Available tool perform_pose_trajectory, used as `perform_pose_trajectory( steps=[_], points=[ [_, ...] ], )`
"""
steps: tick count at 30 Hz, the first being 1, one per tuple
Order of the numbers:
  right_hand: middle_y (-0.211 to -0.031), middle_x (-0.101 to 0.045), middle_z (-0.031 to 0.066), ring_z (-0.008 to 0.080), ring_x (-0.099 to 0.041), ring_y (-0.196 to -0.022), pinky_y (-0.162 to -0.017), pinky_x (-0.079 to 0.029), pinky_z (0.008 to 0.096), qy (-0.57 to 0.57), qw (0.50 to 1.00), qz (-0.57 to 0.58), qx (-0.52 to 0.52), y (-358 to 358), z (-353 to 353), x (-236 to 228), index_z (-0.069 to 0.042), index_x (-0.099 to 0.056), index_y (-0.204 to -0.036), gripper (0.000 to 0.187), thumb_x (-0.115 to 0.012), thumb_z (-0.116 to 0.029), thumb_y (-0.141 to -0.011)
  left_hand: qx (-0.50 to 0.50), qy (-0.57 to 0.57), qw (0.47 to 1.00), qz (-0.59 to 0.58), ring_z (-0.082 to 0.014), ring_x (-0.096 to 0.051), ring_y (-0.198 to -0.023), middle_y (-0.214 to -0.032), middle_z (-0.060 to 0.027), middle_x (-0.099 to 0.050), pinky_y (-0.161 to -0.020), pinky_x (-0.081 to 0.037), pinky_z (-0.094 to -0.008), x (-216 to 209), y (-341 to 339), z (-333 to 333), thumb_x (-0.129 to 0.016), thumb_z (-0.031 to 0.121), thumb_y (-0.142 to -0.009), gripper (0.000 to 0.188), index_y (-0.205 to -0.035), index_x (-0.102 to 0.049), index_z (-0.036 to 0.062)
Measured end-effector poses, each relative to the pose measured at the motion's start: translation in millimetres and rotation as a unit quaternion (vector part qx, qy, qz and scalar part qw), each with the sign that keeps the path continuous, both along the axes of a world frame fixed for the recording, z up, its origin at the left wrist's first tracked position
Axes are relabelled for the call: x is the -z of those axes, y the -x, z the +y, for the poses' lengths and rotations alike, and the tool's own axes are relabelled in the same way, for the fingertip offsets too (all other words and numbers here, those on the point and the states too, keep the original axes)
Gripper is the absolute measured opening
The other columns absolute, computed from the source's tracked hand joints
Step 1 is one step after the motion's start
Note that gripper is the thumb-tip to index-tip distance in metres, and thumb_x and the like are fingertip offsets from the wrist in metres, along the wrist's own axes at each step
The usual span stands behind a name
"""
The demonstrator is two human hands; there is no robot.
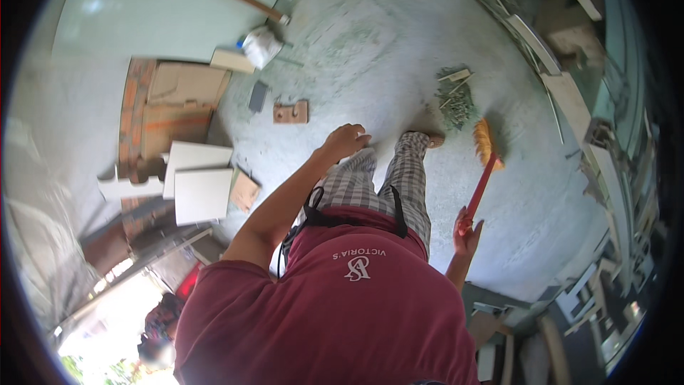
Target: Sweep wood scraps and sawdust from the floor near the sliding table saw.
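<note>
a red-handled broom (489,164), yellow bristles (484,140) on the pale floor (356,43) just beside a debris pile (457,107) — the right grip (467,235) closed around its handle (480,192). the left grip (345,141), half-curled, is by the checked trousers (410,185) — whether it pinches anything, i cannot tell.

Only a short word in white lettering (362,252) can be made out, printed upside down to the camera right by a curly white monogram (358,269) on the dark red shirt (320,324), tbh.

One broom (491,162), one debris pile (457,105), two grips (343,141) (467,235).
</note>
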State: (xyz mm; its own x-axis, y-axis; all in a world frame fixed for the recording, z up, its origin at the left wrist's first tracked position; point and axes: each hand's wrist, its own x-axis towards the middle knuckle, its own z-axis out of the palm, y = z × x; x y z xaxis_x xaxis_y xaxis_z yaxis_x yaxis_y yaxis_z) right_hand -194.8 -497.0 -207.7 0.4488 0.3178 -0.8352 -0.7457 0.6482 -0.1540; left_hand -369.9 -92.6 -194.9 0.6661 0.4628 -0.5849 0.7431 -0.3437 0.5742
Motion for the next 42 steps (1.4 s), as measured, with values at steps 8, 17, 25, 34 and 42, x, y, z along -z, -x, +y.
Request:
perform_pose_trajectory(
  steps=[8,17,25,34,42],
  points=[
    [-0.049,-0.030,-0.0008,0.0064,-0.028,-0.036,-0.030,-0.024,0.0195,0.135,0.962,0.047,-0.233,40.7,-5.9,-99.3,-0.010,-0.034,-0.063,0.028,-0.047,-0.018,-0.086,-0.237,0.086,0.968,0.005,-0.0230,-0.058,-0.070,-0.078,-0.0087,-0.060,-0.059,-0.043,-0.0349,59.7,282.8,-12.9,-0.051,0.037,-0.081,0.030,-0.087,-0.058,0.0082],
    [-0.063,-0.042,-0.0003,0.0071,-0.042,-0.042,-0.034,-0.037,0.0212,0.332,0.669,-0.109,-0.656,113.1,63.7,-259.7,-0.016,-0.032,-0.121,0.046,-0.053,-0.015,-0.080,-0.608,0.228,0.741,0.170,-0.0172,-0.054,-0.049,-0.068,-0.0058,-0.058,-0.045,-0.041,-0.0322,78.3,391.2,-95.8,-0.044,0.026,-0.080,0.022,-0.086,-0.055,0.0076],
    [-0.062,-0.045,0.0006,0.0075,-0.047,-0.048,-0.043,-0.044,0.0231,0.083,0.502,-0.232,-0.829,146.5,233.6,-133.6,-0.013,-0.027,-0.131,0.053,-0.046,-0.012,-0.082,-0.555,0.266,0.788,0.024,-0.0144,-0.059,-0.065,-0.082,-0.0066,-0.061,-0.057,-0.045,-0.0284,36.1,340.9,-106.8,-0.048,0.032,-0.084,0.034,-0.107,-0.052,0.0062],
    [-0.057,-0.046,0.0038,0.0117,-0.045,-0.040,-0.037,-0.039,0.0272,-0.028,0.515,-0.247,-0.820,243.8,371.3,51.9,-0.003,-0.043,-0.104,0.030,-0.050,-0.009,-0.076,-0.663,0.210,0.716,0.054,-0.0161,-0.060,-0.071,-0.089,-0.0081,-0.060,-0.062,-0.046,-0.0287,-29.4,399.7,-165.2,-0.047,0.030,-0.086,0.032,-0.107,-0.051,0.0069],
    [-0.062,-0.042,-0.0002,0.0078,-0.043,-0.044,-0.038,-0.040,0.0231,0.009,0.477,-0.299,-0.826,138.7,260.5,-54.6,-0.011,-0.034,-0.125,0.045,-0.046,-0.010,-0.082,-0.668,0.241,0.699,0.083,-0.0174,-0.061,-0.072,-0.089,-0.0087,-0.060,-0.061,-0.046,-0.0299,-12.1,385.5,-209.6,-0.048,0.030,-0.085,0.032,-0.108,-0.050,0.0073]
  ],
)
